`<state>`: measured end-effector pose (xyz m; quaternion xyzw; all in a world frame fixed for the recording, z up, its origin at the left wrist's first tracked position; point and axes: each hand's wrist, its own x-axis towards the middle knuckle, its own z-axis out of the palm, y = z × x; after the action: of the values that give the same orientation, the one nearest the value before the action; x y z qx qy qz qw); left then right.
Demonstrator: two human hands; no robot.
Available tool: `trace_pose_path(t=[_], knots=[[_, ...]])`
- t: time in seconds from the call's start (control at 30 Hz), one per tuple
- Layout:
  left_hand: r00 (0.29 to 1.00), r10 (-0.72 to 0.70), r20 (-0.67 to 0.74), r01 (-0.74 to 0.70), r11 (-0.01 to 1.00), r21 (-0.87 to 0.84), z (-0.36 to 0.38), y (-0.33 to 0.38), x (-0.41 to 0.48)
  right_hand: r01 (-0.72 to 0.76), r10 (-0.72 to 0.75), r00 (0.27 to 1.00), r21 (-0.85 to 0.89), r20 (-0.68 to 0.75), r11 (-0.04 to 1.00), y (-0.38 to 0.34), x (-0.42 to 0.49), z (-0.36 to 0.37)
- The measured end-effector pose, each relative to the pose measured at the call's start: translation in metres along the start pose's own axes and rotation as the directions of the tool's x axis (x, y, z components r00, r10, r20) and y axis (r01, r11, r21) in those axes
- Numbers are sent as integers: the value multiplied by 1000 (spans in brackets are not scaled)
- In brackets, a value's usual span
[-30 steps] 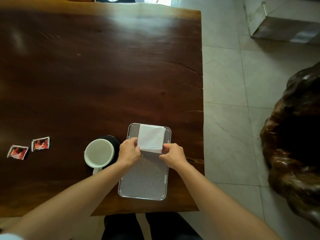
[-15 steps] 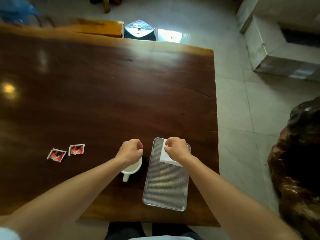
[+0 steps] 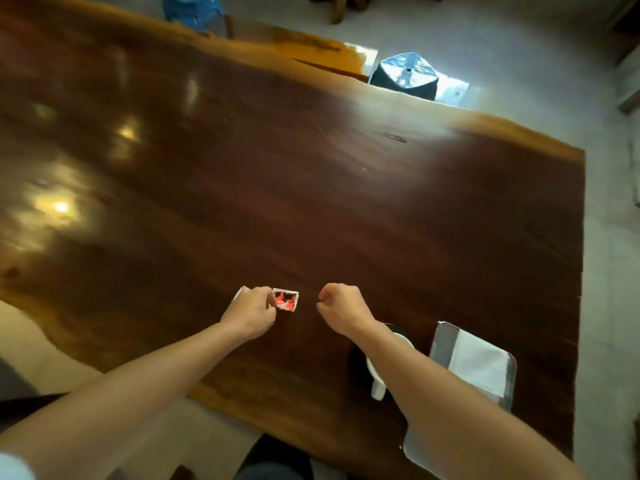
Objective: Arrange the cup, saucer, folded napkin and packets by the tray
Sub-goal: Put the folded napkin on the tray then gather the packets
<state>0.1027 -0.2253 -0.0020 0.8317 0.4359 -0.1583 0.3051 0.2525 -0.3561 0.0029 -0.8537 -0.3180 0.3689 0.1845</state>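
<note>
the long dark wooden table [image 3: 311,202] fills most of the view, polished and streaked with light. toward its near right corner sits the ribbed tray [image 3: 441,342], and the folded napkin [image 3: 479,363] lies on it, white and flat. just left of the tray the white cup [image 3: 375,382] stands on a dark saucer [image 3: 356,358], both largely hidden under the right forearm, so only the cup's handle and part of its rim show. well apart from these, farther left on the table, lie the packets: one red packet [image 3: 285,300] shows plainly, and a white corner of a second packet [image 3: 241,292] peeks from behind the left hand. the left hand [image 3: 251,311] is down at the packets, fingers curled together with thumb and forefinger touching the near edge of the red one; whether the pinch has actually closed on it i cannot tell, as the view is blurred. the right hand [image 3: 341,310] hovers just right of the packets, loosely fisted, fingers together and holding nothing. the step in hand looks to be gathering the packets to carry them over by the tray. done well, that means pinching each thin sachet by an edge or sliding it to get a fingertip beneath, taking both together if possible, and keeping the right forearm lifted so it doesn't knock the cup on the way back.
</note>
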Motion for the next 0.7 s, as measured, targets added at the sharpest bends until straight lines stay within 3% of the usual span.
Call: trace_pose_path(t=[0.3, 0.5, 0.7], knots=[[999, -49, 2, 49, 991, 126, -6, -82, 38, 83, -63, 995, -319, 74, 944, -44, 50, 72], [996, 87, -32, -79, 976, 200, 8, -95, 69, 62, -30, 996, -388, 88, 920, -45, 72, 91], [988, 146, 51, -154, 951, 266, 21, -93, 92, 87, -67, 996, -491, 58, 867, -38, 86, 107]])
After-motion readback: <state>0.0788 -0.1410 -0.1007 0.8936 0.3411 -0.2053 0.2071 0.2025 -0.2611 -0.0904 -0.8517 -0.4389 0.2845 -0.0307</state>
